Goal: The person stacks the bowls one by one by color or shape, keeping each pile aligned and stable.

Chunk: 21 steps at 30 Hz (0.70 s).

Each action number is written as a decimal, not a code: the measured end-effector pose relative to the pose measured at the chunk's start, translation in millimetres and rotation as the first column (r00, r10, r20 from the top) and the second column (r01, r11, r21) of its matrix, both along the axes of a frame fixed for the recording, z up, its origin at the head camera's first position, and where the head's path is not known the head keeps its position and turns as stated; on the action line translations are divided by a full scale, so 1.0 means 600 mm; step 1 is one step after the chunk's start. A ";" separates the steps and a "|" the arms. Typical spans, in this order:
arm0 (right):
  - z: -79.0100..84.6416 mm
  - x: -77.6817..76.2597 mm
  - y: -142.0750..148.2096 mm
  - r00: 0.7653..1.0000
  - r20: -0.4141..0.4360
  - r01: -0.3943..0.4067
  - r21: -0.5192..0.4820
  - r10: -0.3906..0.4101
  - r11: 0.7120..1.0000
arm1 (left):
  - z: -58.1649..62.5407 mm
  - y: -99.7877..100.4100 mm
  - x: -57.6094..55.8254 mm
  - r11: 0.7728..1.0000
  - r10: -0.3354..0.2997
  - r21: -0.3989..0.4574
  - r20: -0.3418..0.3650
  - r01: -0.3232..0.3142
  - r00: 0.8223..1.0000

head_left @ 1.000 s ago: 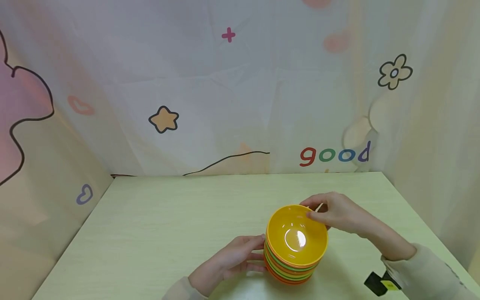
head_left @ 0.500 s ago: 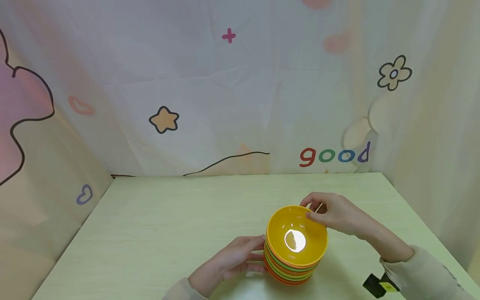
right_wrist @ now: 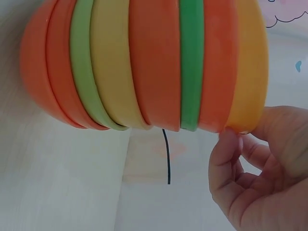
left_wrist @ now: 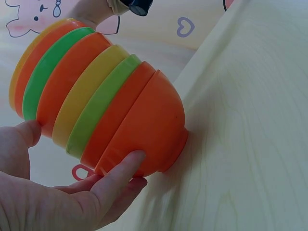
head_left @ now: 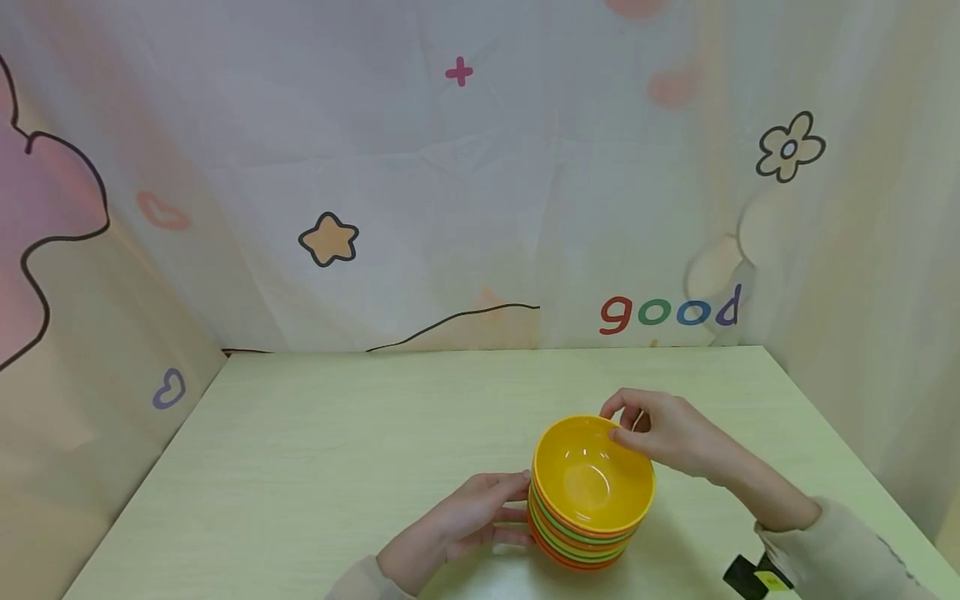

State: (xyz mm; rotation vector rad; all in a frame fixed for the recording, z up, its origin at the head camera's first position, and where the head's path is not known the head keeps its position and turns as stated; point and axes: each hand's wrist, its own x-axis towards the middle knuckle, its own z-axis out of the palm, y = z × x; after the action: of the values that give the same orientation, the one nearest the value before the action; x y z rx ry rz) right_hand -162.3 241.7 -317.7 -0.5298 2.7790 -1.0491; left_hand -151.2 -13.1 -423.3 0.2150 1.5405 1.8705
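A stack of several nested bowls stands on the table, near its front in the head view. On top is a yellow bowl (head_left: pixel 577 479), its inside facing up. My right hand (head_left: pixel 671 429) pinches its far right rim, thumb inside and fingertips outside. Below it come orange, green and yellow bowls, down to an orange bowl (left_wrist: pixel 156 120) at the bottom. My left hand (head_left: pixel 480 512) touches the stack's left side. In the left wrist view its thumb meets the green bowl (left_wrist: pixel 53 67), while its extended fingers rest against the bottom orange bowl.
The pale wooden table (head_left: pixel 337 442) reaches back to a printed curtain (head_left: pixel 450 208), with more curtain at both sides. A black device with a yellow label (head_left: pixel 768 579) sits by the right sleeve.
My right hand and the far rim of the top yellow bowl have dropped very slightly. The bright reflection inside that bowl has faded. The left hand keeps its place.
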 end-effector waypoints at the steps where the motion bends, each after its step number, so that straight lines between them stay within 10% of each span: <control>1: -0.001 0.000 0.000 1.000 -0.002 0.002 -0.001 -0.002 1.000 | 0.000 0.000 0.000 1.000 0.000 0.002 0.000 0.000 1.000; 21: -0.008 0.000 -0.004 0.999 -0.036 0.015 -0.003 -0.015 1.000 | -0.001 -0.001 0.002 1.000 0.000 0.022 -0.006 0.000 1.000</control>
State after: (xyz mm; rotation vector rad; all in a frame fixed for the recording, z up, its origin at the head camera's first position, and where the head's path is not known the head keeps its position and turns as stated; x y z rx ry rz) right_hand -162.2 239.5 -322.8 -0.5343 2.8169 -1.0574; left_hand -149.9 -13.4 -423.8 0.2314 1.5245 1.8890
